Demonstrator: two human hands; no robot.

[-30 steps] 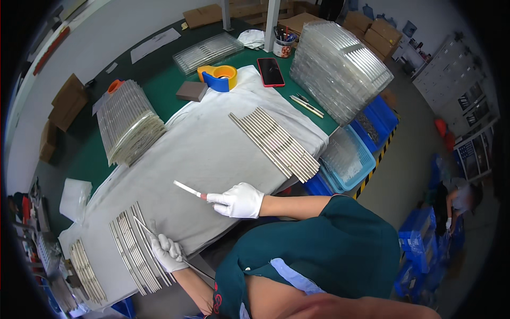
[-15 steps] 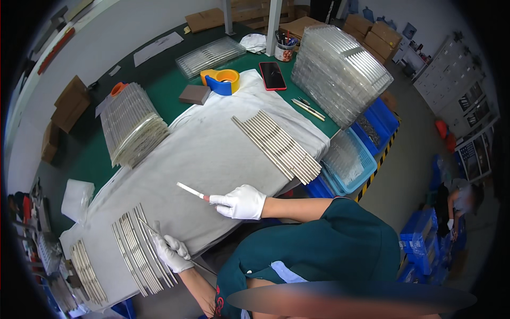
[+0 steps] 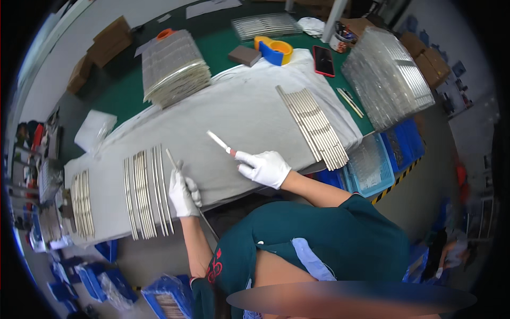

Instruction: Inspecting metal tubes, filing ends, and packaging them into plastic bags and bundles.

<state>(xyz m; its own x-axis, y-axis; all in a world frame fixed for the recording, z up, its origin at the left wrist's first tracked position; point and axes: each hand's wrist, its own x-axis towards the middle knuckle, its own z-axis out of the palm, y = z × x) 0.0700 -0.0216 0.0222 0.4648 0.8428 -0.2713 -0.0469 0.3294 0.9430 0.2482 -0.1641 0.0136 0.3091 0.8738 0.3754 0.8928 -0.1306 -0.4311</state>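
Note:
Both my hands wear white gloves. My left hand (image 3: pixel 183 192) grips a thin metal rod (image 3: pixel 172 159) that points up and away over the grey cloth (image 3: pixel 239 111). My right hand (image 3: pixel 264 167) holds a small white tool with a red base (image 3: pixel 220 142), its tip angled to the upper left. Just left of my left hand lie rows of metal rods (image 3: pixel 144 194) on the cloth. A second row of rods (image 3: pixel 313 126) lies to the right of my right hand.
A stack of ribbed trays (image 3: pixel 172 66) sits at the far left of the green table, a taller clear stack (image 3: pixel 390 77) at the right. A tape dispenser (image 3: pixel 275 50), a phone (image 3: pixel 323 53) and blue bins (image 3: pixel 372 165) are nearby.
My left hand has lifted a rod up from beside the left rows toward the tool. My right hand has held nearly still.

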